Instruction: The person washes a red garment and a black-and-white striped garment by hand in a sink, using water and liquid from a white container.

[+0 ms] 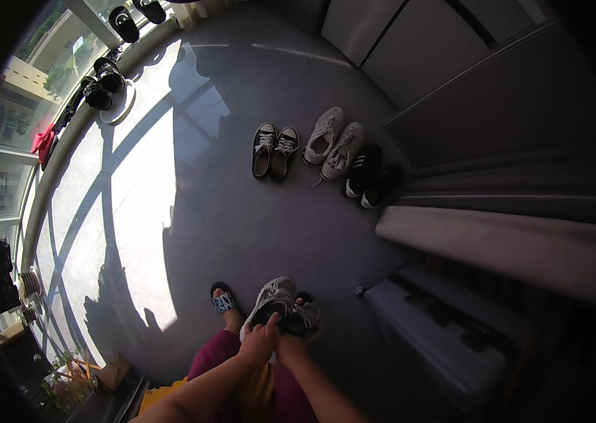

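A grey and white sneaker [275, 297] sits on the dark floor in front of me, its opening facing me. My left hand [258, 343] grips its near edge. My right hand [285, 333] holds the same sneaker from the right, fingers inside the dark opening. A second grey sneaker [308, 317] lies right beside it and touches it. To the left, my left foot wears a black slide sandal [223, 301] with a pale strap. Both forearms rise from the lower edge over magenta trousers.
Further off stand a pair of black canvas sneakers [275, 150], a white pair [333, 144] and a black striped pair [372, 180]. A grey suitcase [439, 331] lies at the right under a pale bench [502, 247]. More shoes [104, 81] line the window at left.
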The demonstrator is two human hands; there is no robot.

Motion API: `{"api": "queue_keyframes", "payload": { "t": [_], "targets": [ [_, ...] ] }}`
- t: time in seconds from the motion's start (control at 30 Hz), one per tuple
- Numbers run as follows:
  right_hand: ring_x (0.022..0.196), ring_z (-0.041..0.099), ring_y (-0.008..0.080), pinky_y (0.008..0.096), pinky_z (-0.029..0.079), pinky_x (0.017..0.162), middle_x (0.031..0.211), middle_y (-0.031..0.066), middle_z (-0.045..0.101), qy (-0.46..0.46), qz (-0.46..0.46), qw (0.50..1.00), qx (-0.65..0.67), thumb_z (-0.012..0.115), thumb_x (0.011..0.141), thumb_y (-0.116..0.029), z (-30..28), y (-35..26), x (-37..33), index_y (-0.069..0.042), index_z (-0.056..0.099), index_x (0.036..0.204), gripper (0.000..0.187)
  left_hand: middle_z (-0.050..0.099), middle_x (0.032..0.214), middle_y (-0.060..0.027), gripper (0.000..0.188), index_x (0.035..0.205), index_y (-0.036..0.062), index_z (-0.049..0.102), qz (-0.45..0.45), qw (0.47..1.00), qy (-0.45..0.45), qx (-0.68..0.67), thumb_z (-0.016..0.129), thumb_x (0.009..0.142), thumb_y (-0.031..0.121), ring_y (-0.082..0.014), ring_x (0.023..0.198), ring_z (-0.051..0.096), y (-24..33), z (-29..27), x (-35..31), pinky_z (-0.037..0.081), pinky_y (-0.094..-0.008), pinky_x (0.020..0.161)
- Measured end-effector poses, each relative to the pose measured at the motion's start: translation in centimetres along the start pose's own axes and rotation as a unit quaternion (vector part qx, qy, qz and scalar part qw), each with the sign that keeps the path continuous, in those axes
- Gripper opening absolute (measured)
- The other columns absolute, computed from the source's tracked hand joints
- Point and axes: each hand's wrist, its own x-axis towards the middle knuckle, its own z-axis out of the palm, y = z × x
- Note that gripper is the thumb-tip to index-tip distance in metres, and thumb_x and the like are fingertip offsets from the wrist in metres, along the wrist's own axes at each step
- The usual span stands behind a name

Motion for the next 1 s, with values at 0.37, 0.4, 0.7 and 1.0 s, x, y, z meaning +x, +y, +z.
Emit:
{"api": "queue_keyframes", "payload": {
  "t": [0.37,0.4,0.7,1.0],
  "targets": [
    [0.096,0.059,0.0396,0.0473,0.047,0.084,0.104,0.0219,0.063,0.1,0.086,0.989,0.07,0.058,0.087,-0.031,-4.1,7.0,7.4,-0.008,0.052,0.124,0.044,0.043,0.128,-0.0158,0.069,0.133,0.0061,0.036,0.049,0.988,0.144,-0.022,0.066,0.071,0.013,-0.036,0.128,0.032,5.1,-6.1,3.0,0.023,-0.0508,0.107],
    [0.099,0.058,0.0388,0.0473,0.046,0.085,0.107,0.0214,0.061,0.088,0.126,0.987,0.047,0.058,0.088,-0.031,-5.7,6.9,8.6,-0.009,0.05,0.126,0.045,0.043,0.129,-0.0148,0.069,0.133,0.0067,0.035,0.03,0.988,0.149,-0.027,0.066,0.072,0.014,-0.0356,0.129,0.031,4.2,-6.1,2.8,0.022,-0.0519,0.108],
    [0.113,0.049,0.0424,0.0487,0.043,0.093,0.127,0.0254,0.047,0.141,0.309,0.934,0.111,0.056,0.087,-0.019,-10.5,14.6,20.9,-0.017,0.041,0.133,0.048,0.041,0.131,-0.0168,0.072,0.134,0.0049,0.033,-0.061,0.996,0.063,-0.021,0.068,0.072,0.018,-0.0378,0.13,0.029,-5.1,-7.1,3.1,0.02,-0.0515,0.109],
    [0.119,0.048,0.0338,0.0447,0.041,0.097,0.133,0.015,0.048,0.015,0.302,0.934,0.189,0.056,0.089,-0.033,-10.3,7.3,18.8,-0.015,0.043,0.135,0.052,0.038,0.131,-0.0268,0.074,0.134,-0.0009,0.03,-0.123,0.987,0.076,-0.064,0.065,0.071,0.019,-0.0429,0.127,0.031,-7.1,-16.3,3.7,0.025,-0.0491,0.108]
  ]
}}
